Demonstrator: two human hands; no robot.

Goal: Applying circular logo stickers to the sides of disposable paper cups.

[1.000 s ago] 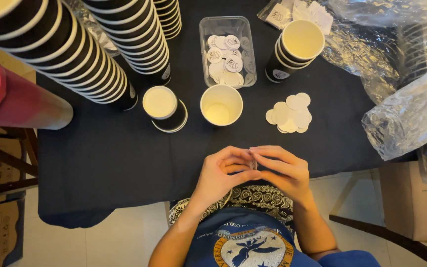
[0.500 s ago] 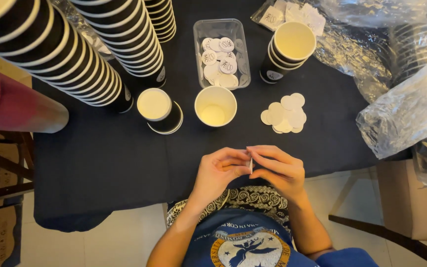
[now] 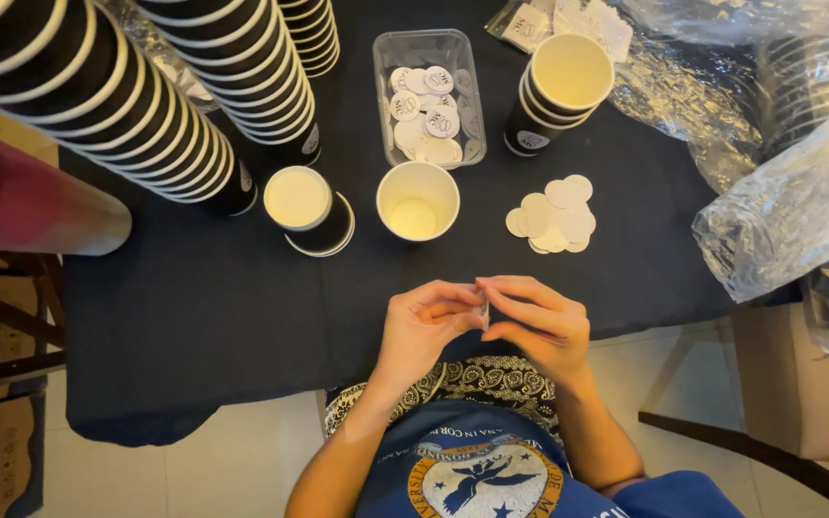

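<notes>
My left hand (image 3: 421, 326) and my right hand (image 3: 539, 321) meet at the near edge of the table, fingertips pinched together on a small round sticker (image 3: 483, 309) seen edge-on between them. Straight ahead of my hands stands an open paper cup (image 3: 418, 200), cream inside. To its left stands another cup (image 3: 306, 207), black outside. A loose pile of blank cream discs (image 3: 552, 214) lies to the right of the open cup. A clear plastic tray (image 3: 430, 94) of printed round stickers sits further back.
A black cloth (image 3: 194, 307) covers the table. Long stacks of black cups (image 3: 136, 125) lie at the back left, a short stack (image 3: 561, 91) at the back right. A red tube (image 3: 11, 206) sits at the left. Crinkled plastic bags (image 3: 789, 201) fill the right side.
My hands have stayed together at the table's near edge, fingers shifting slightly on the small sticker. The view has drifted a little. Nothing on the table has moved.
</notes>
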